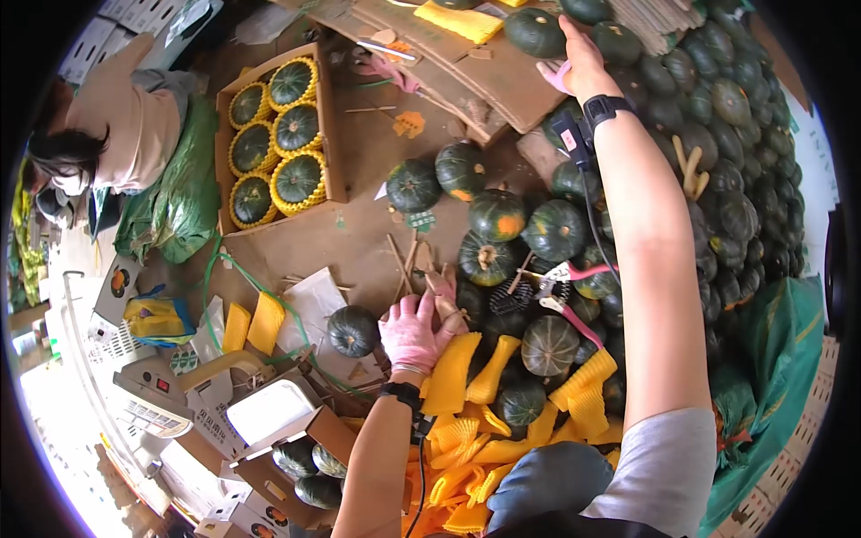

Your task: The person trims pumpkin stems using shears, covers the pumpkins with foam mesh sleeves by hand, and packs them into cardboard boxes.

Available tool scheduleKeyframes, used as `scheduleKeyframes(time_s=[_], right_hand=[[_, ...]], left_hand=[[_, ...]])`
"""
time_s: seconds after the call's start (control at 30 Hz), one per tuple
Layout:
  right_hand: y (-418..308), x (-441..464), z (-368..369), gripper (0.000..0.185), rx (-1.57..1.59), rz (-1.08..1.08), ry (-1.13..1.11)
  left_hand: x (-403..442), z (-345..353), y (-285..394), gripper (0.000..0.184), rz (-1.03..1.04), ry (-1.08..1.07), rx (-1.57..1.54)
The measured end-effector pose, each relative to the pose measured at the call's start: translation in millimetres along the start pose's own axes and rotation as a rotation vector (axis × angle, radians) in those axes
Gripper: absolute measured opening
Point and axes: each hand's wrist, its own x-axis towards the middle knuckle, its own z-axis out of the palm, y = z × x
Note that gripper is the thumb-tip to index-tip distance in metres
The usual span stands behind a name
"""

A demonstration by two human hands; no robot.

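Where our right hand [583, 67] reaches the upper edge of the view, a dark green, squat round pumpkin [535, 34] sits just beside its fingers, over flat cardboard sheets [484, 76]. That hand is open, fingers straight and thumb apart; we cannot tell whether it touches the rind. Our left hand [413, 332], in a thin pink glove, bends its fingers near a small smooth pumpkin [352, 331]; we cannot tell whether it grips anything. Beside it lie soft, ridged yellow foam sleeves [462, 439].

Brown, scuffed flooring [359, 170] spreads beneath, and a heap of pumpkins [740, 108] fills the right side, next to crinkled green sheeting [780, 359].

Pink-handled shears [560, 287] rest among loose pumpkins between our arms, and our right forearm hides part of the heap. Farther left, a cardboard box [337, 134] holds six pumpkins in yellow foam nets; beyond it, a person in a pale top [134, 125] bends beside a green sack [184, 188].
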Motion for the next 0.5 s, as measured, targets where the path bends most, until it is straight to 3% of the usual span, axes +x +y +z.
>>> scheduleKeyframes(time_s=[0.13, 0.17, 0.2, 0.27, 0.3, 0.37, 0.4, 0.47, 0.5], right_hand=[[14, 29, 25, 0.061, -0.556, -0.113, 0.256], [15, 23, 28, 0.063, -0.523, -0.222, 0.246], [16, 15, 31, 0.067, -0.492, -0.331, 0.231], [23, 41, 21, 0.073, -0.429, -0.382, -0.093], [26, 38, 16, 0.078, -0.474, -0.5, -0.008], [35, 35, 12, 0.071, -0.821, -0.916, 0.047], [35, 3, 10, 0.066, -0.943, -1.008, -0.001], [33, -35, -4, 0.057, -0.699, -0.813, -0.57], [24, -75, -12, 0.056, -0.816, -0.63, -0.894]], left_hand=[[2, -1, -2, 0.063, 0.007, -0.037, -0.02], [2, 0, -2, 0.063, 0.006, -0.038, -0.023], [2, 0, -3, 0.062, 0.006, -0.038, -0.028], [2, -1, -3, 0.067, 0.019, 0.013, -0.075], [1, 1, -4, 0.069, 0.026, 0.079, -0.126], [-2, 10, -9, 0.074, 0.074, 0.198, -0.192], [-3, 10, -11, 0.074, 0.112, 0.238, -0.232], [-5, 16, -17, 0.076, 0.165, 0.326, -0.309], [-6, 14, -17, 0.078, 0.167, 0.322, -0.335]])
